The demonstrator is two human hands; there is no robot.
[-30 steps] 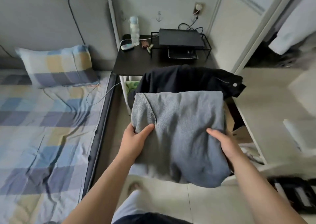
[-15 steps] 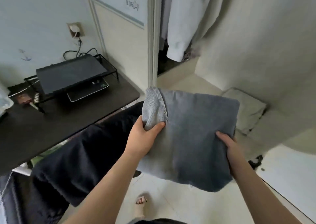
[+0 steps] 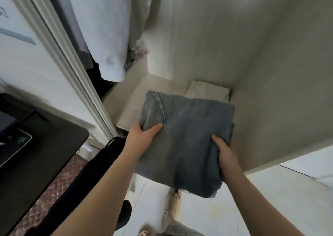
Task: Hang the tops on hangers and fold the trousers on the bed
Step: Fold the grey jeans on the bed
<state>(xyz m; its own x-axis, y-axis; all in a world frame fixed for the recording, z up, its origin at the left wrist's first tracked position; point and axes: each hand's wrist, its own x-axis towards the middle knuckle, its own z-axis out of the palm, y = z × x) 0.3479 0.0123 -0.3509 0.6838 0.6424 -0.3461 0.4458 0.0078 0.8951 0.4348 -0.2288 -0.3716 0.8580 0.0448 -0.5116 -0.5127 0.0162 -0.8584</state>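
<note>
Folded grey-blue jeans [image 3: 187, 133] hang in the air in front of an open wardrobe. My left hand [image 3: 142, 136] grips their left edge, thumb on top. My right hand [image 3: 223, 156] grips the right edge, fingers under the fold. A folded pale garment [image 3: 207, 90] lies on the wardrobe floor [image 3: 158, 88] just beyond the jeans. White tops [image 3: 108, 28] hang inside the wardrobe at the upper left. A dark garment [image 3: 86, 178] is draped at the lower left, under my left forearm.
The wardrobe's sliding-door frame [image 3: 72, 70] runs diagonally at the left. A black desk [image 3: 36, 154] with a device on it stands at the lower left. Pale floor tiles [image 3: 216, 208] and my sandalled feet [image 3: 173, 199] are below.
The view has swung right from the bed and desk to the wardrobe. Both hands have carried the folded jeans toward the wardrobe opening, grip unchanged.
</note>
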